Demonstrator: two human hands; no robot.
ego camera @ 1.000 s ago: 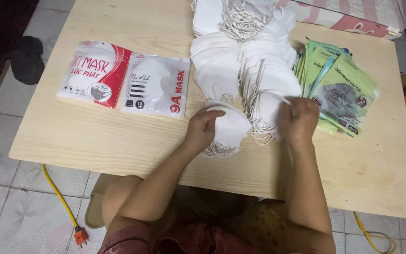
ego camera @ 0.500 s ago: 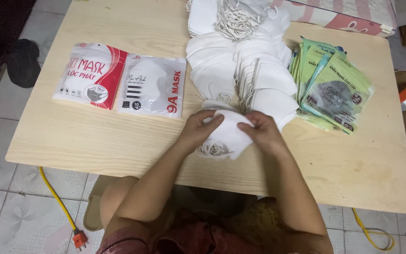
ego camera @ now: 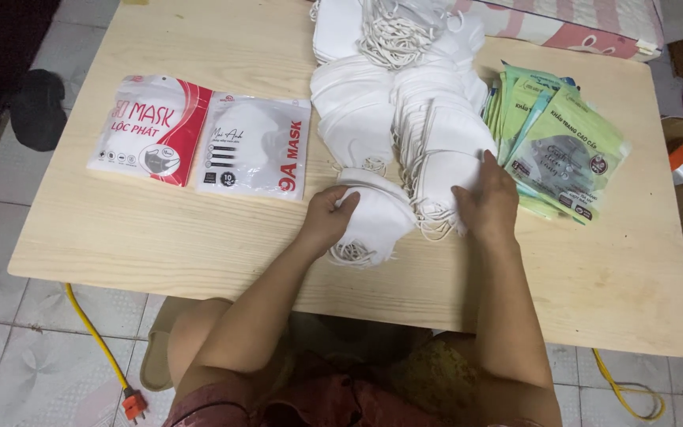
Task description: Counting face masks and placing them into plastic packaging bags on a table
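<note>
A small stack of white face masks (ego camera: 373,221) is gripped at its left edge by the left hand (ego camera: 327,217), fingers curled closed around the edge; the stack lies on the light wooden table (ego camera: 199,237), near the front edge, with its ear loops trailing toward the person. The right hand (ego camera: 485,204) is laid flat, fingers spread and not closed on anything, on the near end of a long overlapping row of white masks (ego camera: 436,134), just right of the held stack and touching it. A second row of white masks (ego camera: 353,111) is seen beside the first, to its left, and both rows run away toward the far edge of the table, where a tangle of white ear loops (ego camera: 393,32) lies on top. To the right of the right hand, a fanned pile of green packets (ego camera: 563,150) is seen, close to the hand; whether it is touched cannot be told. On the left part of the table, well apart from the hands, two flat mask packages lie side by side and touching: a red-and-white package (ego camera: 152,130) and a clear package with red lettering (ego camera: 256,146). A yellow cable (ego camera: 92,340) with an orange plug (ego camera: 133,405) is noted on the tiled floor beneath the table's left side.
</note>
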